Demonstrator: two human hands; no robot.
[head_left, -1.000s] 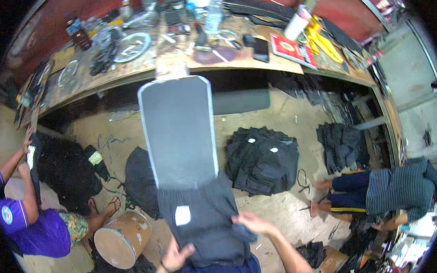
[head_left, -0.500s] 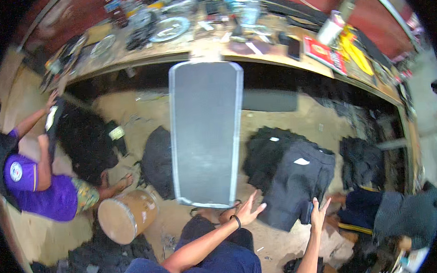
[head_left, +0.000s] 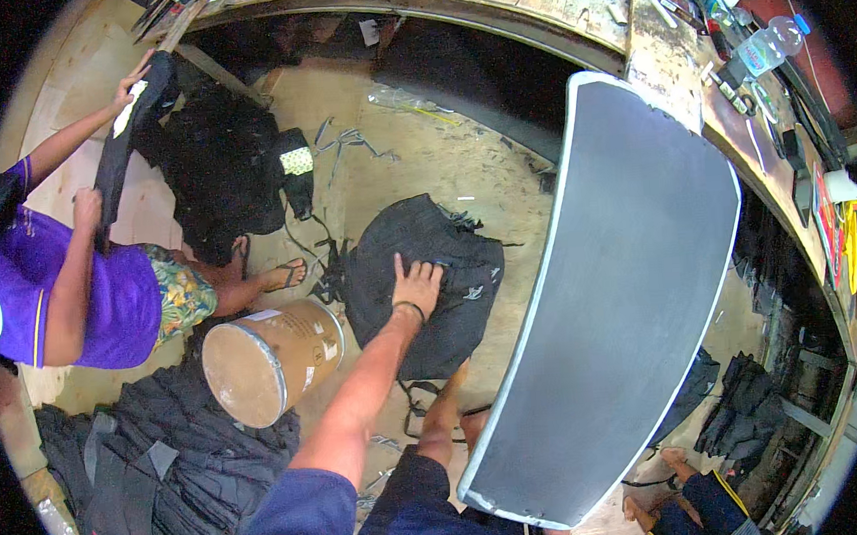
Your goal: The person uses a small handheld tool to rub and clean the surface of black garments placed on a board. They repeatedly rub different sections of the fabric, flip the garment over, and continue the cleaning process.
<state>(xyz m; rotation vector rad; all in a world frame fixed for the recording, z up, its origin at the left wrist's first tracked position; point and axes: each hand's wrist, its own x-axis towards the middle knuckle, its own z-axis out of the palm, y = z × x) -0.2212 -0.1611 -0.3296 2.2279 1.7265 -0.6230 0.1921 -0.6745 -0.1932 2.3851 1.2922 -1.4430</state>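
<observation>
My left hand [head_left: 418, 286] reaches forward and lies on a pile of black garments [head_left: 379, 266] on the floor. Its fingers are apart and rest on the cloth, with a dark band at the wrist. A long padded board [head_left: 606, 286], grey with a pale edge, juts out from the workbench to the right of that hand. Of my right arm, at most a small patch of skin shows under the board's lower edge; its fingers are hidden.
A brown drum [head_left: 277, 360] stands left of my forearm, near a heap of dark cloth [head_left: 147, 471]. A person in a purple shirt [head_left: 86, 288] holds a dark strip at far left. The cluttered workbench [head_left: 672, 76] runs behind. Another person's legs [head_left: 688, 507] show at lower right.
My view has swung left, so the board sits further right. My left hand has moved from beside dark shorts onto the pile left of the board. My right hand has dropped mostly out of sight.
</observation>
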